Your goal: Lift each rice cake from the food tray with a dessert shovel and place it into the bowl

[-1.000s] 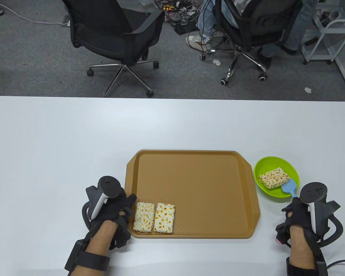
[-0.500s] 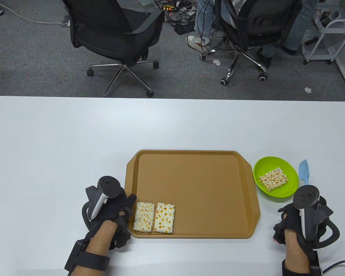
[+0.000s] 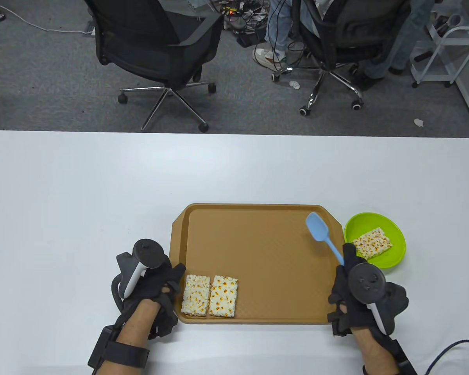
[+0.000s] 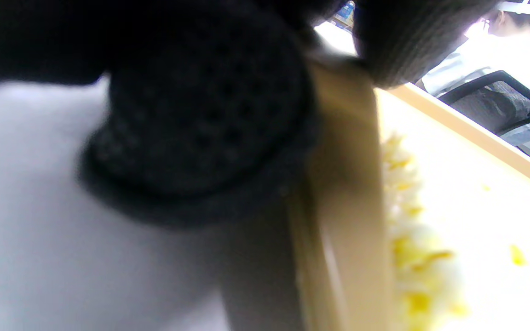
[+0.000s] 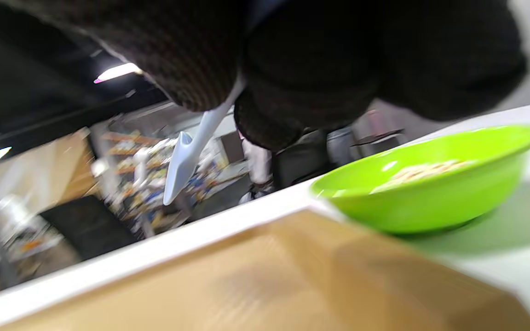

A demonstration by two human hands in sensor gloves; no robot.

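Two rice cakes lie side by side in the near left corner of the brown food tray. One more rice cake lies in the green bowl just right of the tray. My right hand grips the handle of the blue dessert shovel, whose blade hangs over the tray's right part. In the right wrist view the shovel points away from the bowl. My left hand rests at the tray's left rim, its fingers touching the edge.
Beyond the white table's far edge stand two black office chairs, a seated person's legs and a white cart.
My right hand has swung left with the shovel, from beside the bowl to over the tray's right part. The cake stays in the bowl. The left hand has not moved.
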